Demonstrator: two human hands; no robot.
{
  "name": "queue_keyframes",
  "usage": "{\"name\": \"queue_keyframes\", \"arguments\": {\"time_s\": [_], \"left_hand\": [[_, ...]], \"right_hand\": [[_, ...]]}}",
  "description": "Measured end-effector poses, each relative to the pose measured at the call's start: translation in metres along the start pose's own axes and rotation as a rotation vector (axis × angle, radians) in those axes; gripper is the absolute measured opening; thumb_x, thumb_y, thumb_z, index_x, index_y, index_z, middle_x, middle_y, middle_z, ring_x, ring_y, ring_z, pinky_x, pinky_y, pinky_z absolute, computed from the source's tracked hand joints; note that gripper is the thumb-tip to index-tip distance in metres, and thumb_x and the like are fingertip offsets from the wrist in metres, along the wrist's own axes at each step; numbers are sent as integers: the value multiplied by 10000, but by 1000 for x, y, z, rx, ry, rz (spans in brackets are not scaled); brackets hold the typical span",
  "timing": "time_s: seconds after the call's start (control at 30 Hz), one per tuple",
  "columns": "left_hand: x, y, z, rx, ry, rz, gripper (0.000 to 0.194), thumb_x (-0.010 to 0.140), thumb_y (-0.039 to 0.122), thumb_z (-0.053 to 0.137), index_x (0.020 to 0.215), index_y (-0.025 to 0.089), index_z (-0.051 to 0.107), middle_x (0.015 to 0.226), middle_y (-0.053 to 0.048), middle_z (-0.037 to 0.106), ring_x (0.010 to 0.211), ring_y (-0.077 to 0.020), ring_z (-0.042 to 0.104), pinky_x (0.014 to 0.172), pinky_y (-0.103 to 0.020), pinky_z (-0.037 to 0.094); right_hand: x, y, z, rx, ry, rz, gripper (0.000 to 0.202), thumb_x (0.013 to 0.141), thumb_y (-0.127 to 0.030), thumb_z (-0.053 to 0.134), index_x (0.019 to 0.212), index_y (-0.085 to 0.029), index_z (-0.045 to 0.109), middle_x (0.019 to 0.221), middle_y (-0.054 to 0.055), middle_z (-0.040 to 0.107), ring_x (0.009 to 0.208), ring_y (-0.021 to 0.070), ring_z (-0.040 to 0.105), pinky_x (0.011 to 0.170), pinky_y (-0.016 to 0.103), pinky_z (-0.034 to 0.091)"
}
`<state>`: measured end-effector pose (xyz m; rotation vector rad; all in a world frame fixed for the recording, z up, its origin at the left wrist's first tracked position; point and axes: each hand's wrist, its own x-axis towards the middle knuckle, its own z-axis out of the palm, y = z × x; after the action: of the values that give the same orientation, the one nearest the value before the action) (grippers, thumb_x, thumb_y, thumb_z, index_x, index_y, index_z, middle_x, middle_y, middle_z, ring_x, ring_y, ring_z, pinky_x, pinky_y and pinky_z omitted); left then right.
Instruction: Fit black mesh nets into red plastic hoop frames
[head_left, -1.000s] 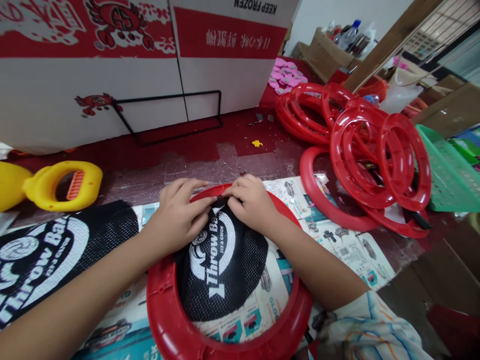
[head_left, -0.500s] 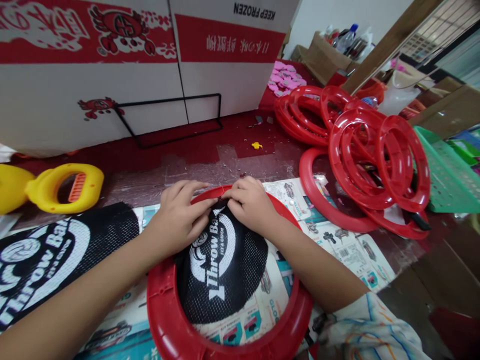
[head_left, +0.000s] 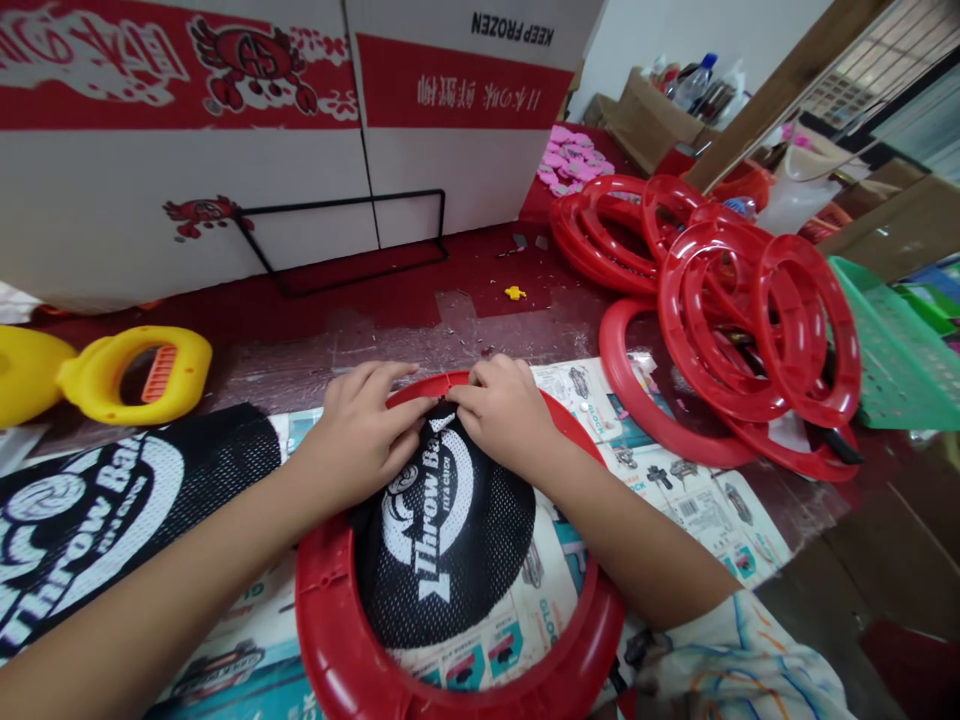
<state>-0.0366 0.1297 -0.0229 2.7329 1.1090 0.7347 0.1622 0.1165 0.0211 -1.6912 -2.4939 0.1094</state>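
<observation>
A red plastic ring [head_left: 330, 620] lies on printed card sheets in front of me. Inside it is a round black mesh net [head_left: 480, 560] with white "Throw Ball" lettering. My left hand [head_left: 367, 425] rests over the ring's upper left, its thumb and fingers closed on the net's top edge. From the other side, my right hand [head_left: 502, 405] pinches the same edge against the far rim. The fingertips nearly meet there, and they hide the exact point of hold. Another black mesh net [head_left: 217, 460] lies to the left, partly behind my left forearm.
At the right, several red rings [head_left: 720, 400] are piled beside a green basket [head_left: 892, 350]. A large white carton [head_left: 285, 165] with a black wire frame [head_left: 345, 203] stands at the back. Yellow plastic handles [head_left: 139, 375] lie left. Pink pieces [head_left: 574, 160] and a small yellow bit [head_left: 514, 293] sit farther back.
My right hand's fingers have shifted slightly at the net's top edge, with the thumb and index straighter. The left hand, net and ring stay nearly as they were.
</observation>
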Motion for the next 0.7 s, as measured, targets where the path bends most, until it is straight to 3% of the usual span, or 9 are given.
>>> {"name": "queue_keyframes", "arguments": {"time_s": [0.17,0.33,0.53,0.7], "left_hand": [[-1,-1,1,-30,-64,-49,293,905,238,480,1116,188,678,1324,-176,492,1218,-389,452,965,-608,426],[-1,-2,2,-76,-69,-43,340,930,273,427,1186,148,613,1322,-189,495,1212,-362,456,982,-580,427],[-2,-4,3,-100,-63,-6,359,937,278,421,1222,129,582,1305,-192,505,1199,-358,470,991,-563,426],[-2,-7,4,-90,-57,67,365,939,266,425,1236,136,593,1303,-203,492,1187,-384,479,962,-587,438]], "right_hand": [[-2,-5,-9,20,-72,35,229,923,-191,515,947,-178,742,926,110,657,930,245,471,803,363,290],[-3,-2,-21,157,-133,189,177,887,-168,564,1006,-157,694,895,62,698,795,170,567,712,276,360],[-6,0,-29,297,-206,308,98,767,-105,618,761,-172,690,712,7,678,637,125,556,608,238,346],[-7,-1,-30,363,-169,332,85,834,-167,600,825,-168,684,804,12,697,705,117,574,647,224,364]]}}
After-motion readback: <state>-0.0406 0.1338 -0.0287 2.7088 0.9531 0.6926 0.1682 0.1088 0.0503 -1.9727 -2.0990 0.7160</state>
